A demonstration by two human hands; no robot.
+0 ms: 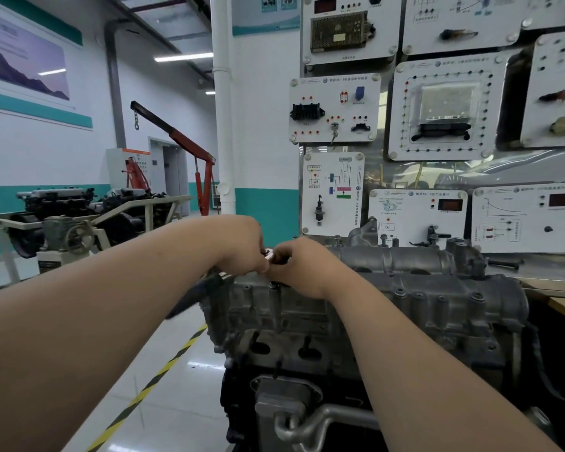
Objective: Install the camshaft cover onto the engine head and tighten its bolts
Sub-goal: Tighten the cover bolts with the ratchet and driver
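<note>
Glossy pale floor tiles with a yellow-and-black hazard stripe (163, 370) run past the engine stand, and white training panels (335, 109) studded with sockets and small displays hang on the wall behind; a red engine hoist (190, 148) stands well back beside other engines. From the head view, the engine head (356, 321) fills the lower middle, a rough, dull grey casting with dark oval ports on its near face. Seated on top of it is the camshaft cover (421, 275), a long ribbed aluminium casting with rounded humps and a row of small bolts (400, 292) along its near edge. Both bare forearms reach in to the cover's left end. The left hand (242, 246) is closed around the shiny metal head of a ratchet wrench (269, 254), whose dark handle slants down and left below the wrist. The right hand (302, 265) touches the left, its fingers curled downward over the same spot just above the cover's edge; what they pinch is hidden.
</note>
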